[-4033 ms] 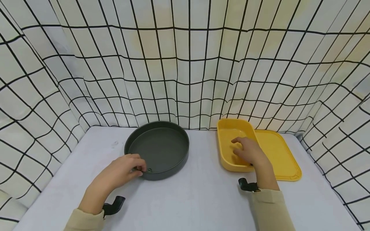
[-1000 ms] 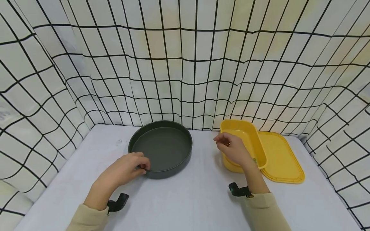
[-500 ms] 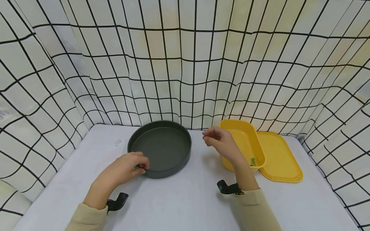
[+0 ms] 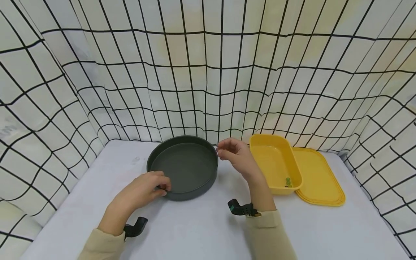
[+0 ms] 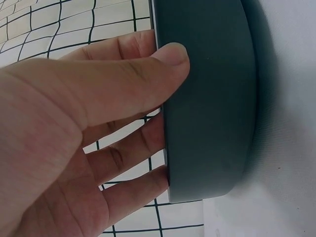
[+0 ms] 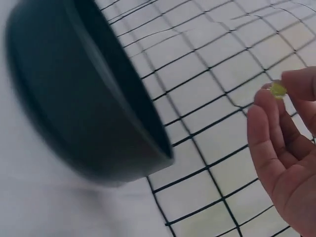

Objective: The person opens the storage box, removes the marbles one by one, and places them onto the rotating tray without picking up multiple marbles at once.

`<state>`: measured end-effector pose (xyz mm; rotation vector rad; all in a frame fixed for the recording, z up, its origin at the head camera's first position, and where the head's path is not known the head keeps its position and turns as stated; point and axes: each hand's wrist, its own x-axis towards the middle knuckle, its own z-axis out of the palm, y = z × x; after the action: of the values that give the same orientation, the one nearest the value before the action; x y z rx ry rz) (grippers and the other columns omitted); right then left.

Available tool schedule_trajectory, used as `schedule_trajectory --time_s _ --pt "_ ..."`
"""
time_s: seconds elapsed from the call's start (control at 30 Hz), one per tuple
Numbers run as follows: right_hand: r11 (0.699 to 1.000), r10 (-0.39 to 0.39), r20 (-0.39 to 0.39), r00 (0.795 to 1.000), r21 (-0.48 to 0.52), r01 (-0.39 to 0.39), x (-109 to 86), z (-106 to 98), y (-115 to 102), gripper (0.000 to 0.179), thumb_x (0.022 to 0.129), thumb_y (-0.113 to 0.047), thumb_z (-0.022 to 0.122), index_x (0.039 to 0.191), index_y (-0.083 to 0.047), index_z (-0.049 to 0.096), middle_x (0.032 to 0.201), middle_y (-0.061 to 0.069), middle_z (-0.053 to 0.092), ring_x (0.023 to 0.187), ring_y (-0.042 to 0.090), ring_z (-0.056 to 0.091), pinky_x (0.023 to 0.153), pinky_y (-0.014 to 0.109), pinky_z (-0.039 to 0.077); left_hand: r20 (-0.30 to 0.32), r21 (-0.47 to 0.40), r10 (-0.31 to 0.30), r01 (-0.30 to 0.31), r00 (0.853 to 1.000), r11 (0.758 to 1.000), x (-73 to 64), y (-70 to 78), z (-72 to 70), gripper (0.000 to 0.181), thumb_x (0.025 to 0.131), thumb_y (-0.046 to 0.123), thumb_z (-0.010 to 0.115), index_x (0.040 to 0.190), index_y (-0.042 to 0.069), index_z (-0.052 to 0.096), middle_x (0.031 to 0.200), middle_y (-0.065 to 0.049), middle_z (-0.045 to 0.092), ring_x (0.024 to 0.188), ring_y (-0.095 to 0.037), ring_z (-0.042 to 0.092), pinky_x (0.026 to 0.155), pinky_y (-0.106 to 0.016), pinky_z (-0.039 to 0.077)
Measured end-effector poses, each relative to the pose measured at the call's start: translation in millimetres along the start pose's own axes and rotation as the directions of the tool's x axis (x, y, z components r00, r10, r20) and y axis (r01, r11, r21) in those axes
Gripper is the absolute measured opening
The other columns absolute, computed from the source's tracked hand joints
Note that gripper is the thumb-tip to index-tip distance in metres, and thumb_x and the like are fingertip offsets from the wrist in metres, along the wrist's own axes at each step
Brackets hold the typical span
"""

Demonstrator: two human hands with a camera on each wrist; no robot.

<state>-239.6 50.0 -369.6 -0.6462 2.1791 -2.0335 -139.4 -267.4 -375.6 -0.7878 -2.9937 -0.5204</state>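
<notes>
A round dark grey cake pan [image 4: 185, 166] stands on the table at left of centre. My left hand [image 4: 143, 189] grips its near-left rim, with the thumb [image 5: 173, 57] against the outer wall and the fingers over the inside. Beside the pan's right rim, my right hand [image 4: 238, 159] is raised and pinches a small clear yellow-green glass-like piece [image 6: 277, 90] between thumb and fingertips. To its right sits a yellow plastic box [image 4: 273, 159] without its lid. Several small green pieces [image 4: 288, 181] lie in the box's near-right corner.
The flat yellow lid [image 4: 320, 177] lies on the table right of the box, partly under its edge. A white cloth [image 4: 195, 227] covers the table. White walls with a black grid [image 4: 221, 90] close off the back and both sides.
My right hand has come out of the yellow box and moved left to the pan's rim, carrying the small piece. The left hand keeps its grip; a small green piece seen by it earlier no longer shows.
</notes>
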Motion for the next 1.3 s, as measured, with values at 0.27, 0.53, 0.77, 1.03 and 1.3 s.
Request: schedule_trajectory --time_s 0.27,0.53,0.77,1.03,1.3 --pt "1.0 0.018 0.077 0.997 -0.009 -0.017 1.0 19 11 0.017 0.096 -0.007 0.065 0.111 0.0 0.065 0.104 0.015 0.065 0.087 0.025 0.062 0.08 0.028 0.057 -0.008 0.009 -0.004 0.004 1.0 1.0 -1.2 0.3 -1.0 0.027 0.081 0.004 0.08 0.087 0.027 0.068 0.088 0.015 0.059 0.084 -0.007 0.06 0.074 -0.03 0.052" --pt "0.998 0.042 0.126 0.991 -0.042 -0.037 2.0 32 15 0.014 0.096 -0.007 0.064 0.11 -0.004 0.066 0.103 0.011 0.066 0.088 0.021 0.063 0.079 0.028 0.056 -0.014 0.013 0.008 -0.008 1.0 1.0 0.6 1.5 -1.1 0.026 0.081 0.004 0.08 0.087 0.027 0.068 0.088 0.015 0.059 0.084 -0.008 0.061 0.074 -0.031 0.052" --pt "0.997 0.059 0.158 0.986 -0.062 -0.05 1.3 40 19 0.015 0.097 -0.009 0.063 0.111 -0.004 0.066 0.109 0.018 0.066 0.088 0.02 0.063 0.08 0.029 0.056 -0.01 0.011 0.002 -0.002 1.0 1.0 1.4 1.7 -0.8 0.026 0.081 0.004 0.08 0.087 0.026 0.068 0.088 0.014 0.059 0.085 -0.009 0.062 0.074 -0.031 0.052" --pt "0.991 0.069 0.188 0.98 -0.127 -0.045 0.0 51 25 0.019 0.095 -0.008 0.064 0.113 -0.003 0.066 0.105 0.01 0.068 0.087 0.018 0.062 0.079 0.028 0.056 -0.014 0.014 0.007 -0.007 1.0 1.0 2.3 2.4 0.0 0.027 0.08 0.004 0.08 0.086 0.027 0.067 0.088 0.014 0.058 0.085 -0.009 0.061 0.075 -0.032 0.052" --pt "0.983 0.063 0.209 0.976 -0.184 -0.024 -1.0 61 31 0.016 0.094 -0.007 0.065 0.109 -0.005 0.068 0.099 0.002 0.068 0.086 0.016 0.062 0.075 0.026 0.055 -0.012 0.01 0.015 -0.015 1.0 1.0 3.8 2.3 1.1 0.027 0.08 0.004 0.08 0.086 0.027 0.067 0.087 0.014 0.058 0.082 -0.008 0.06 0.072 -0.03 0.051"
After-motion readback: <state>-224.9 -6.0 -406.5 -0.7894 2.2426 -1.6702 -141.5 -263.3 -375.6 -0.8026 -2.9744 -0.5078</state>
